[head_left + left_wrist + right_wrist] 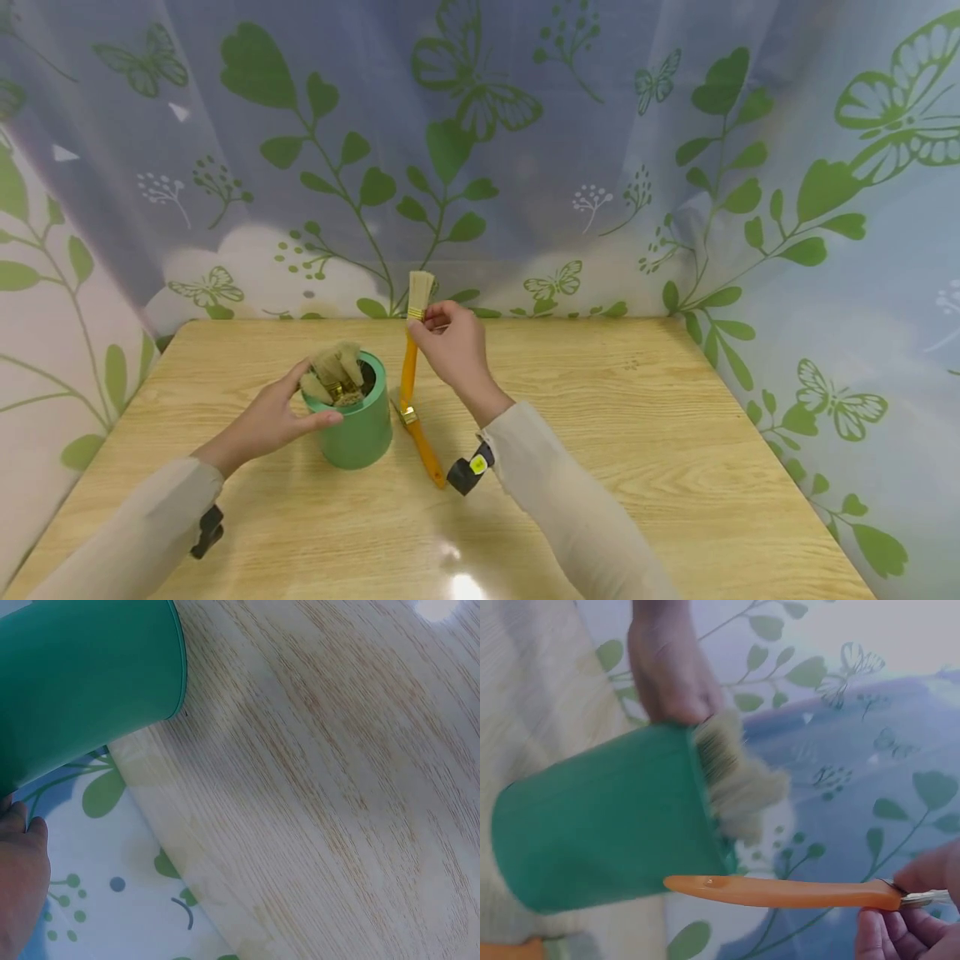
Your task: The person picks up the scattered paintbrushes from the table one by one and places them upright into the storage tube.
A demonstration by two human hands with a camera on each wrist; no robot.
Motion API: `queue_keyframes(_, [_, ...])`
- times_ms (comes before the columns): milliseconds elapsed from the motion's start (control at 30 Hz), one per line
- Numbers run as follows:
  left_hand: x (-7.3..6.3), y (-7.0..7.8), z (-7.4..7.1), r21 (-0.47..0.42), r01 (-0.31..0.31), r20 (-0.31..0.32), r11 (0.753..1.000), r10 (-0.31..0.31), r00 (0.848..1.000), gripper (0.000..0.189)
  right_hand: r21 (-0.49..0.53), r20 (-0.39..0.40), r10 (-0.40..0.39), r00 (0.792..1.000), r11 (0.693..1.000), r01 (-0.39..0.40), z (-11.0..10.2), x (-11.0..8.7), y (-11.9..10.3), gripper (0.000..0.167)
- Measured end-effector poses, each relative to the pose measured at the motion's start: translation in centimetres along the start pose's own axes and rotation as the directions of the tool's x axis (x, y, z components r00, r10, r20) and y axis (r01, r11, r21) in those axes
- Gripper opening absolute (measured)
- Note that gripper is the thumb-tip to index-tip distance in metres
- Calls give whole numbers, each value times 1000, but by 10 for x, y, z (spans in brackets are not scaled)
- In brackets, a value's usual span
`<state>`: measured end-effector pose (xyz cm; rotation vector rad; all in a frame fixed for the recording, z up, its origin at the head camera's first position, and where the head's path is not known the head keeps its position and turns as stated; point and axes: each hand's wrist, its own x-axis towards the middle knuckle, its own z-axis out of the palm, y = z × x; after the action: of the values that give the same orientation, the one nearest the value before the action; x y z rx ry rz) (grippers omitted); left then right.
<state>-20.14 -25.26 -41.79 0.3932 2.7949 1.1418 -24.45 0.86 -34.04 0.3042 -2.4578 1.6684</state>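
Observation:
A green can (356, 440) stands upright on the wooden table, with several paintbrushes (335, 367) in it, bristles up. My left hand (276, 419) grips it near the rim, thumb at the front and fingers on the far side. To the right, my right hand (459, 343) pinches a paintbrush (408, 371) by its metal band, pale bristles up and orange handle hanging down. In the right wrist view the whole handle (780, 891) shows beside the can. A second orange-handled paintbrush (426, 452) lies on the table right of the can; its bristles are barely visible.
The light wooden table (637, 467) reaches back to a curtain (525, 192) printed with green leaves and butterflies, which also hangs at both sides. A black strapped device (468, 471) sits on the right wrist and another (207, 531) on the left.

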Motion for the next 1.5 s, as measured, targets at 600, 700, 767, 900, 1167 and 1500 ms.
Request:
queue_keyframes(600, [-1,3,-1,-18,5,3,1000,-5,1000,105,95,74,-151,986,985,144,34,-18,-19,18])
queue_keyframes(700, [-1,2,0,-22,-13,-4,1000,13,1000,104,67,102,-135,986,989,129,38,-22,-15,18])
queue_keyframes(767, [-1,2,1,-21,-20,-8,1000,20,1000,104,43,122,-123,985,992,119,41,-24,-11,20])
queue_keyframes(900, [-1,-1,2,-24,-42,-20,999,42,999,103,31,161,-111,981,994,108,42,-28,-5,25])
queue_keyframes(1167, [2,-6,6,-61,-85,-45,994,83,996,98,48,148,-88,985,995,82,30,-29,13,32])
queue_keyframes(1500, [1,-4,3,-30,-29,-27,999,28,999,105,-90,120,45,992,995,-34,19,-31,56,26])
